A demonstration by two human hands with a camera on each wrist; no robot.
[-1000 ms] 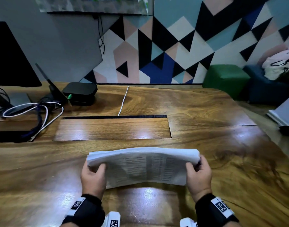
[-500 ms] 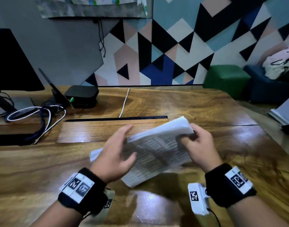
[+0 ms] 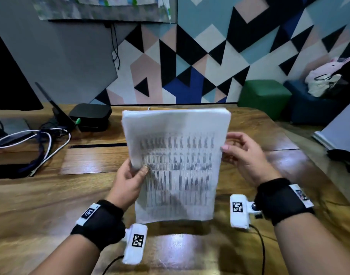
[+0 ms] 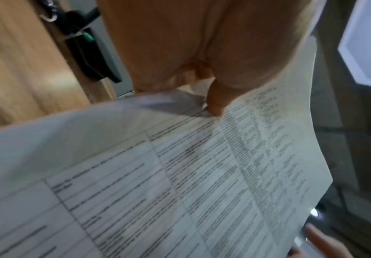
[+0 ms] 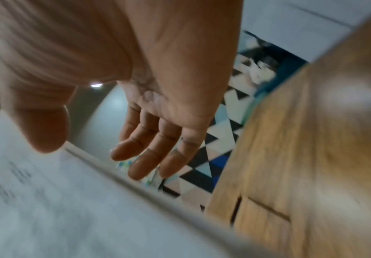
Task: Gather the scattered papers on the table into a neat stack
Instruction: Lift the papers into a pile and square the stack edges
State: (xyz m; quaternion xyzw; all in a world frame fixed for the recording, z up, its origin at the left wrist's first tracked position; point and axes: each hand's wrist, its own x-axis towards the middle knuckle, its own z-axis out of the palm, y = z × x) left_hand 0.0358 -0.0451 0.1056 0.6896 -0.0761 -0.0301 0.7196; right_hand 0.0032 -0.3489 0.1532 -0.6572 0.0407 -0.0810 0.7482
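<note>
The stack of printed papers [image 3: 176, 165] stands upright on its short edge on the wooden table [image 3: 51, 205], printed tables facing me. My left hand [image 3: 137, 169] pinches its left edge, thumb on the front and fingers behind. In the left wrist view that thumb [image 4: 215, 103] presses on the top sheet [image 4: 180, 174]. My right hand [image 3: 235, 147] is at the right edge with the thumb touching the front. In the right wrist view its fingers [image 5: 140, 157] hang straight and apart from the stack [image 5: 48, 200].
A dark monitor [image 3: 9, 76], tangled cables [image 3: 41, 143] and a black box [image 3: 91, 116] sit at the back left. A wooden cable flap [image 3: 94, 159] lies behind the stack. A green stool [image 3: 263, 96] stands past the table's far right corner.
The stack, held wide by both ends low over the table, was turned a quarter turn and raised upright. My left hand shifted to its left edge and my right hand loosened.
</note>
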